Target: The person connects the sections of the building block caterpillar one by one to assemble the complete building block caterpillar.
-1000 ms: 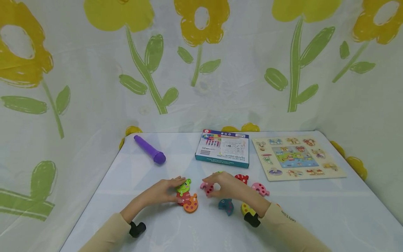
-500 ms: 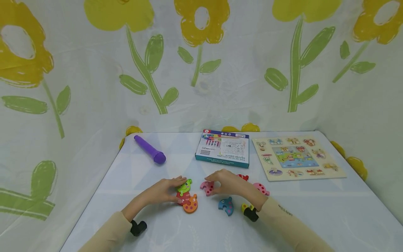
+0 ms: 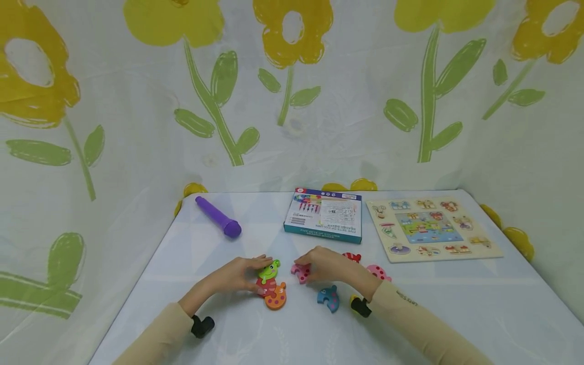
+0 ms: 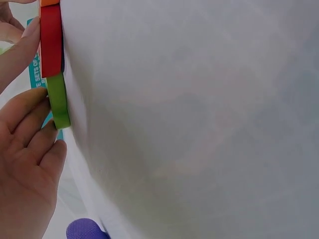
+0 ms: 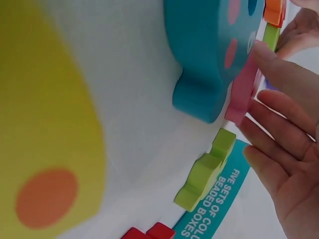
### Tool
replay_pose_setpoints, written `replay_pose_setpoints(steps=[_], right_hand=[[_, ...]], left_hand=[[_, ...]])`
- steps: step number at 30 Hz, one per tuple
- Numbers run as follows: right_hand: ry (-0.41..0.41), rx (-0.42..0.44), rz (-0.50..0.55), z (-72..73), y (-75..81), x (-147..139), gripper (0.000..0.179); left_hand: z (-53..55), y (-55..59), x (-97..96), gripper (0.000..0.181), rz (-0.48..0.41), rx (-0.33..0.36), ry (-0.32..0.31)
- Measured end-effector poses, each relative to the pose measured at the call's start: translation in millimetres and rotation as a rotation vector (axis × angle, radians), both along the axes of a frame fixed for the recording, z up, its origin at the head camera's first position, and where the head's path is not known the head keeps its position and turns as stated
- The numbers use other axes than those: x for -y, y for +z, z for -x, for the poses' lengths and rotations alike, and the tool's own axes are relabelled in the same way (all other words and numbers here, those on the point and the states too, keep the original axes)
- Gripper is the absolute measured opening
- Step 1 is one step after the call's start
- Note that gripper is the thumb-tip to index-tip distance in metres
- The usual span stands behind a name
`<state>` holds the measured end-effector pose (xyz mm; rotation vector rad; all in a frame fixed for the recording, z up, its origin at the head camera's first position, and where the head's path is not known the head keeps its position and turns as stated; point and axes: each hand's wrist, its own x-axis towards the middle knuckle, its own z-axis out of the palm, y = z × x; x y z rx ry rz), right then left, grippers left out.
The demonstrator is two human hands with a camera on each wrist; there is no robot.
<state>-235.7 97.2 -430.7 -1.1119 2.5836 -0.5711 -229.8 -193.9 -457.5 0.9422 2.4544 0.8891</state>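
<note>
My left hand (image 3: 239, 276) holds a joined row of wooden puzzle pieces on the table. Its fingers touch the green piece (image 3: 269, 272) with a smiling face, and its thumb lies against the red piece (image 4: 51, 42). An orange spotted piece (image 3: 276, 300) is joined below the red one. To the right, my right hand (image 3: 326, 266) pinches a pink piece with red dots (image 3: 299, 274), apart from the joined row. Just in front of that hand lies a blue spotted piece (image 3: 329, 299). A light green piece (image 5: 205, 174) appears in the right wrist view, hidden behind the hand in the head view.
A red striped piece (image 3: 352, 257) and another pink piece (image 3: 378, 272) lie beyond the right forearm. The wrist camera mostly covers a yellow piece (image 3: 353, 298). Farther back are a purple microphone (image 3: 219, 217), a flat box (image 3: 323, 215) and a wooden picture board (image 3: 433, 230).
The right hand has shifted slightly and its forearm has swung a little, uncovering more of the blue piece and hiding more of the yellow one. The left hand stays on the joined pieces.
</note>
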Motion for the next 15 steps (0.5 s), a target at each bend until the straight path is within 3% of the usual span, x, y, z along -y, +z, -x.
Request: replay_pose_setpoints(steps=[15], right_hand=[[-0.013,0.033,0.025,0.5,-3.2,0.8,0.042]], left_hand=[[1.7,-0.7,-0.7,0.075,0.021,0.016,0.004]])
